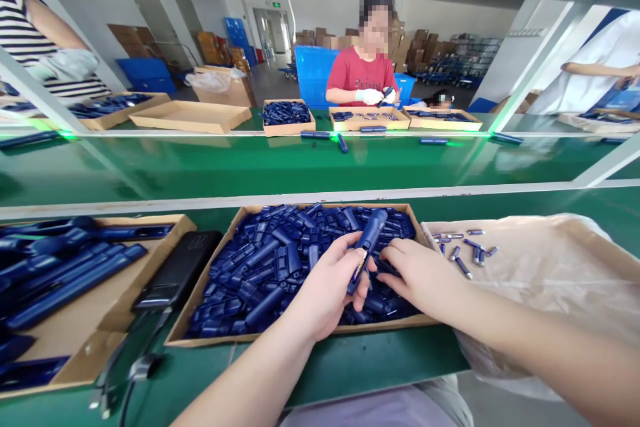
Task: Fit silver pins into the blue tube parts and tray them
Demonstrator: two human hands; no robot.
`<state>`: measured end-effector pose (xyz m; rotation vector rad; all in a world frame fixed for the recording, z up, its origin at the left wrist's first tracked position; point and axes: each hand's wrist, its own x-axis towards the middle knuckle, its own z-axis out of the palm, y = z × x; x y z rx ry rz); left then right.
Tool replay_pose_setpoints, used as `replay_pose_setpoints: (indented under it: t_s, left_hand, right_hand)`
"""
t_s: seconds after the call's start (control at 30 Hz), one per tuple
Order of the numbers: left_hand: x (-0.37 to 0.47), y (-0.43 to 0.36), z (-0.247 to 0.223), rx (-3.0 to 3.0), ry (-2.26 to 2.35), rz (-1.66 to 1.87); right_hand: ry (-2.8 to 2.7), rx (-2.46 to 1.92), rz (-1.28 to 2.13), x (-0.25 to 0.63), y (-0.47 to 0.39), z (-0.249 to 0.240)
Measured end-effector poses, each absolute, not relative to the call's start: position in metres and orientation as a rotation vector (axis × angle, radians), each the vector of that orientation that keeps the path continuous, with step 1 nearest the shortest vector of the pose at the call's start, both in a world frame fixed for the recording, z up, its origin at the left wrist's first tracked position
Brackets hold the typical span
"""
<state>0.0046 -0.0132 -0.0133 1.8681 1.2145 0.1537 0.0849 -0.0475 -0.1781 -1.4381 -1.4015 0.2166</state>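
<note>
My left hand (pixel 327 290) grips a dark blue plastic tube (pixel 369 239), held tilted over a cardboard tray (pixel 205 293) heaped with several blue plastic parts (pixel 280 260). My right hand (pixel 423 277) rests palm down on the parts at the tray's right side, fingers spread among them, just beside the tube's lower end. Whether the right fingers pinch a piece is hidden.
A black power bank (pixel 177 270) with a cable lies left of the tray. Another cardboard tray (pixel 105 307) of long blue pieces is at the far left. A plastic-lined box (pixel 540 260) with several small batteries (pixel 463 250) sits right. A person in red (pixel 363 73) works across the green conveyor (pixel 300 167).
</note>
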Motion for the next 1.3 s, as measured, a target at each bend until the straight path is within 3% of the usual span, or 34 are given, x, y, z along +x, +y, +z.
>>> replay_pose_setpoints:
  t_s: [0.2, 0.47, 0.9, 1.13, 1.3]
  left_hand:
    - [0.004, -0.010, -0.011, 1.869, 1.134, 0.151]
    - [0.002, -0.010, -0.012, 1.809, 1.132, 0.110]
    - [0.004, -0.015, -0.009, 1.748, 1.139, -0.039]
    - [0.000, -0.026, -0.029, 1.768, 1.086, 0.092]
    - [-0.003, -0.035, -0.032, 1.667, 1.055, 0.090]
  right_hand:
    - [-1.456, -1.493, 0.241, 0.076, -0.039, -0.159]
    - [-1.375, -1.480, 0.235, 0.085, -0.040, -0.173]
    - [-0.836, -1.024, 0.498, 0.115, -0.077, -0.203]
    - [-0.400, -0.590, 0.486, 0.082, -0.103, -0.177]
    - [-0.490, -0.549, 0.638, 0.068, -0.101, -0.160]
